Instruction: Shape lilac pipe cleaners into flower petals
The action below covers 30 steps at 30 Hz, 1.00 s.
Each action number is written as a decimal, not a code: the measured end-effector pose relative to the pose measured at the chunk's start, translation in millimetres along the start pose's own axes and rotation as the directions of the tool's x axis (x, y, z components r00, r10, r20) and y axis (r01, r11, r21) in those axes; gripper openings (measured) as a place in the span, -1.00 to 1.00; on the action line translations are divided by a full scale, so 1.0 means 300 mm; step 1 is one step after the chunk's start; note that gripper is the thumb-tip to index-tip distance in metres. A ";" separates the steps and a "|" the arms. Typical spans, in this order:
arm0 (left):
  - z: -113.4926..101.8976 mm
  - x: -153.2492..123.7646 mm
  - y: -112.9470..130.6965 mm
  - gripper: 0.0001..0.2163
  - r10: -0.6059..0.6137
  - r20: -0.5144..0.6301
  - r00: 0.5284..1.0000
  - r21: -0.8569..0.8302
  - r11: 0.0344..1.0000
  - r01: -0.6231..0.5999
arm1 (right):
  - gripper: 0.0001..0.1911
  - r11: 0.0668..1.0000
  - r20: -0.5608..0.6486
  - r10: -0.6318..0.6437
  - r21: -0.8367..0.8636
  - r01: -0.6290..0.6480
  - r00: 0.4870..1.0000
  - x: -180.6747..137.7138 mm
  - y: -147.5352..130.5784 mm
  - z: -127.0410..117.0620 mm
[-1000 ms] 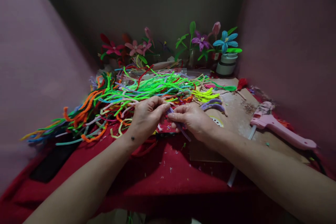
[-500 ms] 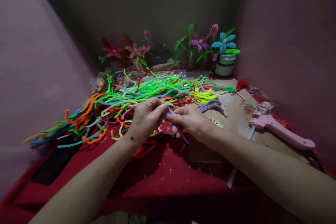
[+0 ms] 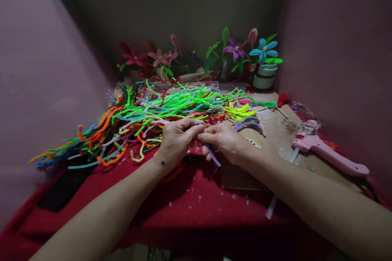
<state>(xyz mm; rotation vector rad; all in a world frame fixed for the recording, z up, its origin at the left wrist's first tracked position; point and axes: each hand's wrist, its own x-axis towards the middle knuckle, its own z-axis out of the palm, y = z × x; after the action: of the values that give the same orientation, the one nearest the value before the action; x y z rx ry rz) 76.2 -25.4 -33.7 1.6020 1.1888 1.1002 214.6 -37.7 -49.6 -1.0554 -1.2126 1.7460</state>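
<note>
My left hand (image 3: 177,140) and my right hand (image 3: 225,140) meet at the middle of the table, fingertips pinched together on one purple pipe cleaner (image 3: 212,155). Its loose end sticks out below my right hand, over the red cloth (image 3: 196,204). Just behind my hands lies a big pile of pipe cleaners (image 3: 159,110) in green, orange, yellow and other colours. A few bent purple pieces (image 3: 249,123) and yellow pieces (image 3: 240,111) lie to the right of the pile.
A pink glue gun (image 3: 327,151) lies at the right on a brown board (image 3: 275,130). Finished pipe-cleaner flowers (image 3: 239,49) stand in pots at the back, more flowers (image 3: 153,55) at back left. A dark flat object (image 3: 61,189) lies at the left. Pink walls close both sides.
My hands stay pinched on the purple pipe cleaner and have shifted slightly; the fingers work it a little. The view has moved a bit.
</note>
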 end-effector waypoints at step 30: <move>-0.052 0.037 -0.003 -0.82 0.047 0.164 0.985 -0.169 0.985 -0.019 | -0.87 0.963 -0.094 -0.125 0.229 0.143 0.988 0.021 -0.015 -0.038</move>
<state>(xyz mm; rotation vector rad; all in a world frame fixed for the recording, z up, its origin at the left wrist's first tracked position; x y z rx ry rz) 63.0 -12.5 -28.7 1.5561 0.9380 1.0356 223.2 -27.0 -48.9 -0.8731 -0.9773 1.6793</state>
